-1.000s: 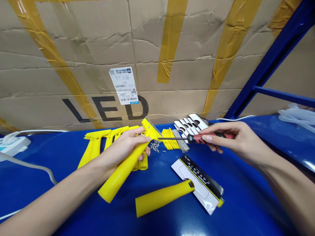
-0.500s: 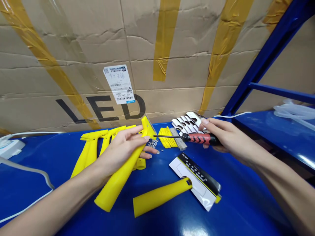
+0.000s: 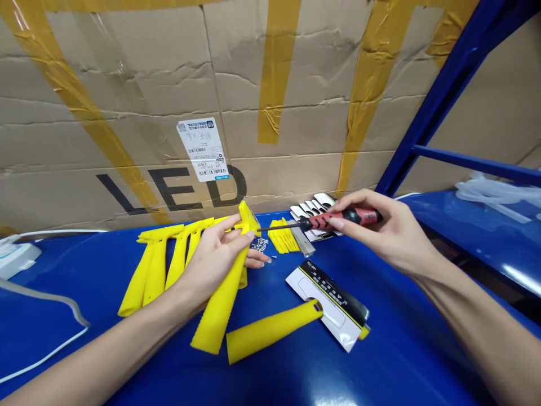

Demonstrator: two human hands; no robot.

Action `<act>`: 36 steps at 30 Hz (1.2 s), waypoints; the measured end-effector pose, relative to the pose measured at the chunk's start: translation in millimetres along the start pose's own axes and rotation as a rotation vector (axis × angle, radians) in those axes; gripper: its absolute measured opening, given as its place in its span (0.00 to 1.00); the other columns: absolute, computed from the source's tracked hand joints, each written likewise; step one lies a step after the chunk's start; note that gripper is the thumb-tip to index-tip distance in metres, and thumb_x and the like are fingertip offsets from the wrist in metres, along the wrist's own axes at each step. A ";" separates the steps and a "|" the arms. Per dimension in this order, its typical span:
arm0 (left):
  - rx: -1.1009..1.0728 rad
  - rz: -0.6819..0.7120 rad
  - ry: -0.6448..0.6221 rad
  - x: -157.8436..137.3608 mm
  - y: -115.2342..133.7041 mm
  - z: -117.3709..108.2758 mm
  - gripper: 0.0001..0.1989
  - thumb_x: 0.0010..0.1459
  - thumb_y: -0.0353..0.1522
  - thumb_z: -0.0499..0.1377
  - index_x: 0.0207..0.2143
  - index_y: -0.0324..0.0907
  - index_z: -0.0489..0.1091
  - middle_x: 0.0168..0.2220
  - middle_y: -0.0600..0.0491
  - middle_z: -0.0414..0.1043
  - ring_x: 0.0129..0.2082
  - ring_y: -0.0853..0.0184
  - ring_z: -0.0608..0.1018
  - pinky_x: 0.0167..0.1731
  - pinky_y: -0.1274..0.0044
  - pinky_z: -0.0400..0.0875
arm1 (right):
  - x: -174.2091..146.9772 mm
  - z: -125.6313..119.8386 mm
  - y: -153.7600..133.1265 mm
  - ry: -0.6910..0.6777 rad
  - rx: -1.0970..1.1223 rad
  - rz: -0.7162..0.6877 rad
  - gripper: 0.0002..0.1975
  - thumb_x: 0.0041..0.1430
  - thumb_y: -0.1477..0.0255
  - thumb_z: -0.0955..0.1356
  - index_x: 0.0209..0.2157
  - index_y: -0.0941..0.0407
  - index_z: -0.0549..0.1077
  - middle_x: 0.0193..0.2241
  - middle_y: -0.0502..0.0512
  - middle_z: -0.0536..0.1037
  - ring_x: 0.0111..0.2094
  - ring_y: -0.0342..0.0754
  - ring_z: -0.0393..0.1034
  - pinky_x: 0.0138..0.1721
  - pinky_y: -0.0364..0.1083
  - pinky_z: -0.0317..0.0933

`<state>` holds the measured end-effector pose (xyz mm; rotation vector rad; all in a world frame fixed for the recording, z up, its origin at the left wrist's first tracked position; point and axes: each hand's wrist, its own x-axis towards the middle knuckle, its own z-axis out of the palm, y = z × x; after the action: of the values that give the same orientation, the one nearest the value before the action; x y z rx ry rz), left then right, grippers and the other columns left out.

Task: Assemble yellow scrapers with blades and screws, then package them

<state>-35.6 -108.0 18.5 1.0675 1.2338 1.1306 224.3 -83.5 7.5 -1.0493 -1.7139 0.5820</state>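
My left hand (image 3: 226, 248) is closed around the neck of a yellow plastic scraper (image 3: 222, 304), its handle slanting down toward me and a blade edge at its head. My right hand (image 3: 376, 231) grips a red and black screwdriver (image 3: 325, 220). The screwdriver's shaft points left, and its tip meets the scraper just below the head; whether it sits in a screw I cannot tell. Behind my left fingers lie loose small screws (image 3: 260, 245). Nearer me rests another yellow scraper (image 3: 270, 332) with a black and white card sleeve (image 3: 329, 304) over its head.
Several yellow scraper handles (image 3: 156, 265) lie at the left. Beyond the screws are flat yellow pieces (image 3: 283, 237), grey metal blades (image 3: 303, 242) and white card sleeves (image 3: 310, 210). A taped cardboard box (image 3: 296, 124) stands behind the blue table (image 3: 177, 366). A blue metal post (image 3: 431, 107) rises at right.
The held scraper has turned a little more upright, its lower end swinging right. My right hand has shifted its hold back along the screwdriver, whose handle is now tilted up.
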 end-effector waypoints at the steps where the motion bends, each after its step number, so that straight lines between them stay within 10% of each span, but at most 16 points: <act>1: 0.006 0.004 -0.003 0.5 0.2 -1.2 0.33 0.62 0.23 0.59 0.68 0.30 0.51 0.36 0.41 0.80 0.26 0.63 0.84 0.25 0.79 0.80 | 0.2 0.3 0.6 -0.002 0.023 -0.047 0.17 0.51 0.63 0.77 0.40 0.52 0.74 0.39 0.53 0.79 0.33 0.46 0.74 0.32 0.44 0.68; 6: -0.001 -0.004 -0.028 -0.1 -1.0 -2.3 0.35 0.61 0.22 0.60 0.68 0.30 0.51 0.29 0.48 0.79 0.25 0.64 0.83 0.24 0.80 0.79 | 2.2 4.9 11.5 0.034 0.151 0.143 0.16 0.61 0.57 0.69 0.45 0.51 0.71 0.38 0.54 0.79 0.16 0.38 0.63 0.13 0.41 0.54; 10: -0.020 -0.002 -0.026 -2.2 -1.9 1.2 0.36 0.61 0.23 0.60 0.68 0.32 0.49 0.31 0.49 0.78 0.24 0.65 0.83 0.23 0.81 0.78 | 4.0 2.1 17.5 0.090 0.306 0.065 0.18 0.56 0.64 0.74 0.47 0.48 0.70 0.43 0.53 0.78 0.25 0.44 0.72 0.20 0.43 0.64; 14: -0.028 -0.015 -0.012 -3.0 -0.3 4.0 0.36 0.62 0.23 0.60 0.68 0.36 0.48 0.31 0.50 0.76 0.24 0.65 0.83 0.23 0.81 0.77 | 3.9 -0.8 14.6 0.069 0.259 0.142 0.12 0.63 0.59 0.67 0.40 0.52 0.75 0.27 0.50 0.75 0.14 0.40 0.62 0.13 0.42 0.53; 25: 0.017 -0.053 -0.123 -0.9 -6.5 3.8 0.35 0.63 0.26 0.58 0.67 0.38 0.44 0.45 0.39 0.74 0.27 0.61 0.85 0.25 0.78 0.78 | 3.2 -2.6 11.9 0.145 0.270 0.092 0.20 0.52 0.61 0.75 0.47 0.48 0.74 0.40 0.55 0.80 0.28 0.48 0.71 0.24 0.46 0.63; 36: 0.036 -0.016 -0.139 4.7 -10.1 1.1 0.32 0.64 0.26 0.57 0.66 0.38 0.45 0.51 0.37 0.69 0.29 0.59 0.85 0.25 0.76 0.80 | 2.9 -5.9 14.5 0.073 0.110 0.086 0.11 0.59 0.60 0.72 0.39 0.51 0.78 0.33 0.54 0.81 0.18 0.42 0.65 0.19 0.45 0.59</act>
<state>-34.0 -104.7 7.9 1.1417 1.1546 1.0087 234.8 -74.3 -0.1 -1.0574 -1.5621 0.6772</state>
